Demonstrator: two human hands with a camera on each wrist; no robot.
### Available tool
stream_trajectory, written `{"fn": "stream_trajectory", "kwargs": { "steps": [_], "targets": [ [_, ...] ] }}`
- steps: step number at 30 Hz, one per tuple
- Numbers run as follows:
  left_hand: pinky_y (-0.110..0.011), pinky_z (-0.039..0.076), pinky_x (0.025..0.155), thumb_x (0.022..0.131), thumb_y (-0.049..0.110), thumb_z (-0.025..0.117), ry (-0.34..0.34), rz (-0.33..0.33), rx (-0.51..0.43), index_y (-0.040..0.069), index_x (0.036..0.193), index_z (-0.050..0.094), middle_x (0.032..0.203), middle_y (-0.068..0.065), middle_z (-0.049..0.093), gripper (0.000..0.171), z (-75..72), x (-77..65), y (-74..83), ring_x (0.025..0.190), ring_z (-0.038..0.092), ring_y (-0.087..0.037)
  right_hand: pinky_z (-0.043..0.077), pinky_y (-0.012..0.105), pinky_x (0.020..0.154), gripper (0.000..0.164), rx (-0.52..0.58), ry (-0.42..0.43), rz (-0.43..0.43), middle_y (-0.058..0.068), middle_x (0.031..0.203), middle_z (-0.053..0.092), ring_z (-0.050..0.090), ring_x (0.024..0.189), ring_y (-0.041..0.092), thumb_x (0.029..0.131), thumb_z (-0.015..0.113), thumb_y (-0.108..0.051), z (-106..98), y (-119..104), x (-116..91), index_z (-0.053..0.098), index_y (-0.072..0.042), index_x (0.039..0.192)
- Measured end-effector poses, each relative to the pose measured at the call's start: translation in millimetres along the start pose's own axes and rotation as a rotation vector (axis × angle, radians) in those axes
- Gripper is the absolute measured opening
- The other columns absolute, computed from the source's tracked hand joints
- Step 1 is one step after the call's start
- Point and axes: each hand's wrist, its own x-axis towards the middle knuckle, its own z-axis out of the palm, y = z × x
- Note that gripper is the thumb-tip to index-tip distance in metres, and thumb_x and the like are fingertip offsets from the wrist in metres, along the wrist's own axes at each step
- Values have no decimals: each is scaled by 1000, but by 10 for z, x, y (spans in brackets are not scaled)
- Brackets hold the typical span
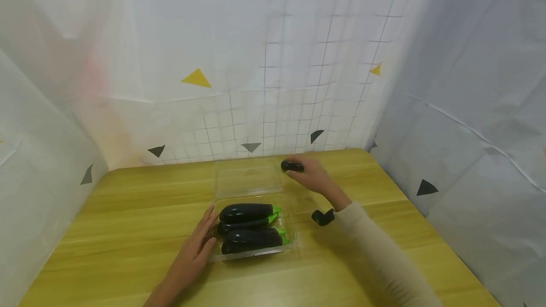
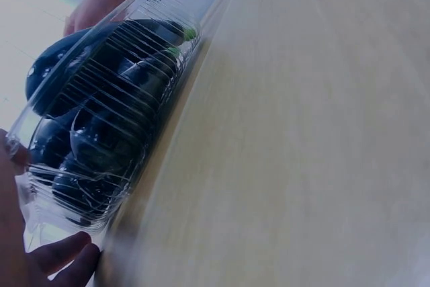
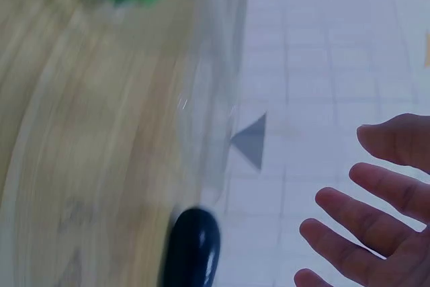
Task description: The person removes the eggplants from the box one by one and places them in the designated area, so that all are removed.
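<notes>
A clear plastic clamshell box [image 1: 273, 251] lies on the table with several dark purple eggplants [image 1: 251, 212], green-stemmed, side by side inside. Its transparent lid [image 1: 247, 179] is folded back towards the wall. My left hand [image 1: 194, 248] rests against the box's left side, fingers extended. In the left wrist view, its fingers [image 2: 64, 260] are at the near end of the box. Another eggplant [image 3: 193, 250] lies right of the lid at the back. Beside it is my right hand [image 1: 313, 174]; the right wrist view shows that hand's fingers spread, with nothing between them.
The wooden table [image 1: 128, 231] ends at white sheeted walls [image 1: 239, 27] behind and at both sides. A black angled object [image 1: 323, 217] sits beside my right wrist; I cannot tell what it is.
</notes>
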Motion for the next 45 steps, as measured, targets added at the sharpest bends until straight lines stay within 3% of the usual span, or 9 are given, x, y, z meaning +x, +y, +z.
{"fn": "stream_trajectory", "kwargs": {
  "steps": [5, 10, 16, 22, 27, 32, 39, 45],
  "targets": [
    [-14, 16, 117, 103, -5, 55, 0, -3, 7, -5, 156, 39, 169, -16, 24, 56, 5, -9, 7, 148, 33, -38, 52, 52, 99, 39, 59, -4, -26, 10, 134, 66, 63, 121, 31, 101, 71, -17, 77, -198, -83, 66, -7, 138],
    [-14, 16, 117, 103, -5, 54, 1, 1, 3, -6, 156, 39, 169, -16, 24, 56, -4, 0, 26, 148, 33, -39, 48, 59, 104, 40, 96, -35, -68, 8, 139, 64, 61, 126, 31, 101, 70, -19, 180, -344, -170, 65, -8, 140],
    [-14, 17, 117, 103, -5, 54, -1, 0, 4, -1, 158, 38, 169, -16, 24, 58, -5, -2, 26, 146, 36, -39, 49, 54, 103, 36, 109, -83, -68, 2, 133, 67, 62, 123, 24, 102, 69, -22, 285, -488, -243, 67, -15, 137],
    [-14, 18, 116, 103, -5, 55, 3, 1, -4, -6, 156, 39, 169, -17, 24, 56, -5, -5, 20, 145, 36, -40, 51, 58, 101, 34, 170, -105, -110, 3, 130, 69, 64, 122, 23, 101, 70, -21, 346, -614, -252, 68, -13, 134],
    [-15, 18, 117, 102, -6, 55, 4, 10, 4, -4, 157, 39, 169, -18, 24, 57, -2, -3, 16, 147, 34, -39, 50, 62, 99, 33, 224, -136, -128, 7, 129, 69, 65, 120, 26, 100, 70, -13, 414, -664, -243, 68, -9, 133],
    [-14, 17, 117, 102, -5, 55, 2, 3, 4, 0, 158, 39, 169, -17, 24, 59, 0, -6, 19, 147, 33, -37, 51, 57, 101, 31, 276, -175, -104, 5, 129, 69, 65, 120, 26, 101, 70, -11, 491, -674, -223, 69, -10, 132],
    [-15, 18, 117, 103, -4, 55, -1, 3, 2, -6, 156, 39, 169, -17, 24, 56, -4, -1, 25, 146, 35, -38, 51, 59, 100, 29, 339, -223, -102, 8, 127, 70, 66, 118, 30, 100, 69, -7, 588, -683, -205, 70, -9, 129],
    [-17, 22, 115, 102, -6, 56, 1, 14, -1, 2, 160, 38, 169, -17, 24, 61, -6, 1, 24, 145, 36, -40, 53, 56, 97, 31, 327, -272, -120, 9, 128, 70, 66, 118, 30, 101, 69, -11, 662, -645, -213, 69, -5, 131]
  ]
}}
